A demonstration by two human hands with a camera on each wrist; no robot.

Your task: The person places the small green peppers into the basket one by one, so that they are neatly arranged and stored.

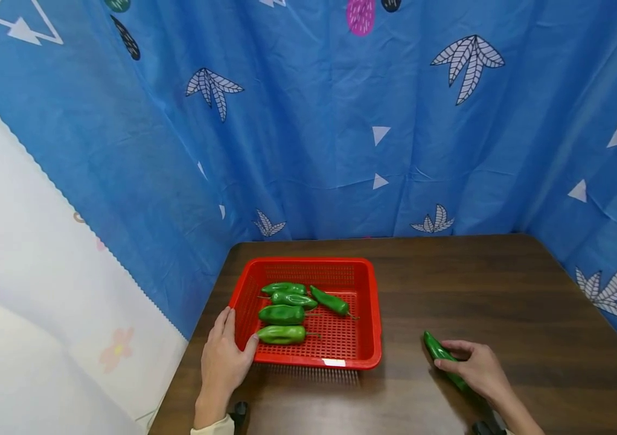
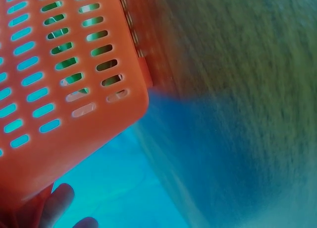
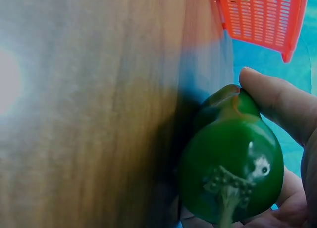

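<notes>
At the left of the table, a red plastic basket [image 1: 375,314] with slotted walls holds several green peppers [image 1: 282,314]. My left hand [image 1: 224,362] grips the basket's near left corner, thumb over the rim and fingers along the left side. Two of its fingertips [image 2: 62,200] show beyond the basket in the left wrist view. To the right of the basket, my right hand [image 1: 477,368] pinches another green pepper [image 1: 434,345] between thumb and fingers. The right wrist view shows that pepper's stem end [image 3: 228,188] up close, low over the tabletop; I cannot tell whether it touches the wood.
The dark brown wooden table [image 1: 450,278] has rounded far corners. A blue patterned curtain [image 1: 330,121] hangs behind it and round the right side. At the left hangs a white cloth [image 1: 42,241] with printed figures.
</notes>
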